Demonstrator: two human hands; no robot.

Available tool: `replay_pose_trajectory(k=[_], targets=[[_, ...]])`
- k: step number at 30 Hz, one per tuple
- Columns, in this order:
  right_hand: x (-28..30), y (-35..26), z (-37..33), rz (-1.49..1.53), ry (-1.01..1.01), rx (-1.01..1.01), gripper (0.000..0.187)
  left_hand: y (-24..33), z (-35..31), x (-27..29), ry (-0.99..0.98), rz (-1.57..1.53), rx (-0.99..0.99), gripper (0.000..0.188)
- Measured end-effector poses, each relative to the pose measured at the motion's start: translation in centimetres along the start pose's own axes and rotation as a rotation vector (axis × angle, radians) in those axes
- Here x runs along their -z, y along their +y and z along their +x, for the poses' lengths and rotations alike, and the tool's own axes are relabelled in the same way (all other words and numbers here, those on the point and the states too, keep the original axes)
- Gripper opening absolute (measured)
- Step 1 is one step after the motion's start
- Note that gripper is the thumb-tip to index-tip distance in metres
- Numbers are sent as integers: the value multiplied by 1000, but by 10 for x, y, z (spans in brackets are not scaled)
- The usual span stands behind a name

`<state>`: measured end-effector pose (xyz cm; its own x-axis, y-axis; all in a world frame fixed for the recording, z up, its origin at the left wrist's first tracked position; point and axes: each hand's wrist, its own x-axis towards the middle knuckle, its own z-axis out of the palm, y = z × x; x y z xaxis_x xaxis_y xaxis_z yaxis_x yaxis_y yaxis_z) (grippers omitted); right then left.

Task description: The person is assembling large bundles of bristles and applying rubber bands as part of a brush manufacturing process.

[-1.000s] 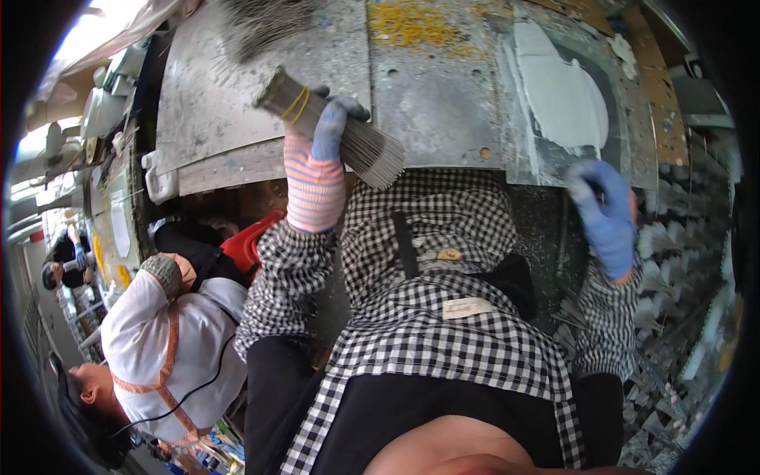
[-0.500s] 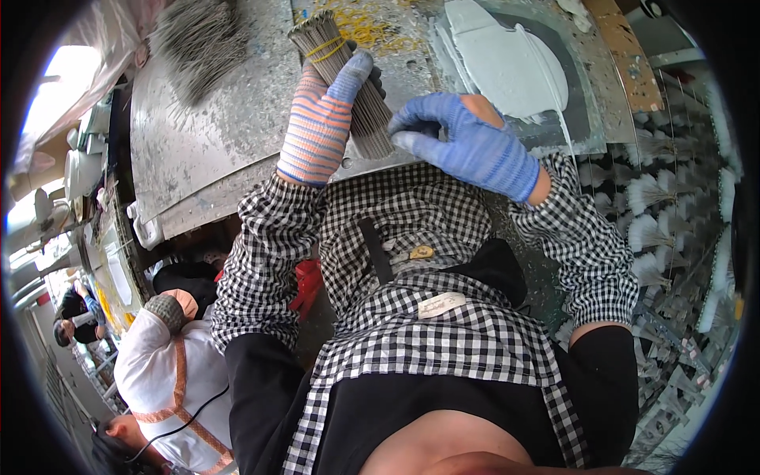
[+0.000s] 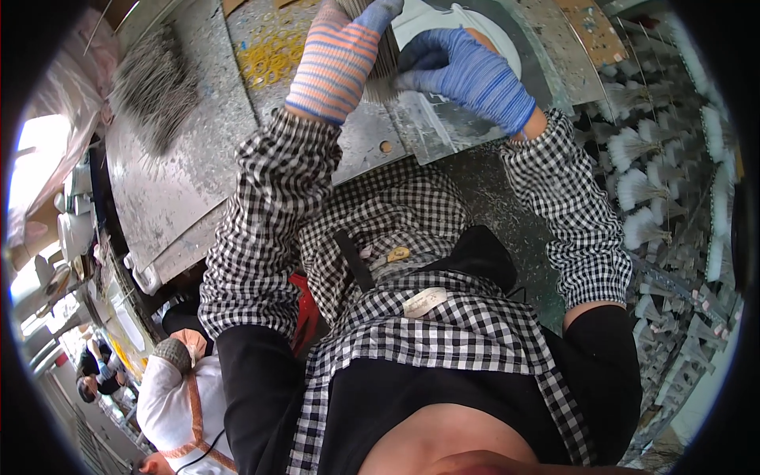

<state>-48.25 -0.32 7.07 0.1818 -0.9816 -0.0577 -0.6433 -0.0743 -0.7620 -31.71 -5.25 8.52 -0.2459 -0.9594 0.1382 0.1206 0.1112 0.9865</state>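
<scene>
A bundle of thin grey rods stands near the table's far edge, its upper end cut off by the picture's edge. My left hand, in an orange-and-blue striped glove, is closed around it, the thumb lying across its front. Beside its lower end is my right hand in a blue glove with a dark coating on the fingers. Those fingers are bent, thumb apart from them, nothing visible between. Whether the right fingertips touch the rods I cannot tell. Behind the right hand, white paste is spread on a dark slab.
Loose grey rods lie in a heap on the left of the metal table. Yellow rubber bands are scattered at the back. White-bristled pieces hang in racks at right. Another person works at lower left.
Both hands and the rod bundle have moved farther up and away, the bundle now more upright and partly out of view. The right hand is now in front of the paste slab.
</scene>
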Motion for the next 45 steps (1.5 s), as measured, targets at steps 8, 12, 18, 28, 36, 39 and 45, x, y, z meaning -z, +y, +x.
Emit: replay_pose_trajectory(k=[8,12,18,28,36,39,45], targets=[[33,31,-6,48,74,38,41,-1,26,-35,-226,96,72,37],[28,56,1,-4,110,3,37,-23,39,-43,-382,268,-384,51],[3,146,26,-213,45,260,46,-36,44,-48,-529,902,-785,52],[-8,144,25,-286,20,139,54,-56,41,-45,-551,920,-762,45],[-18,153,28,-296,84,241,54,-54,40,-37,-550,921,-728,44],[-5,156,16,-259,68,153,53,-58,43,-54,-579,884,-755,44],[-17,147,22,-217,100,186,46,-45,37,-42,-545,897,-740,47]])
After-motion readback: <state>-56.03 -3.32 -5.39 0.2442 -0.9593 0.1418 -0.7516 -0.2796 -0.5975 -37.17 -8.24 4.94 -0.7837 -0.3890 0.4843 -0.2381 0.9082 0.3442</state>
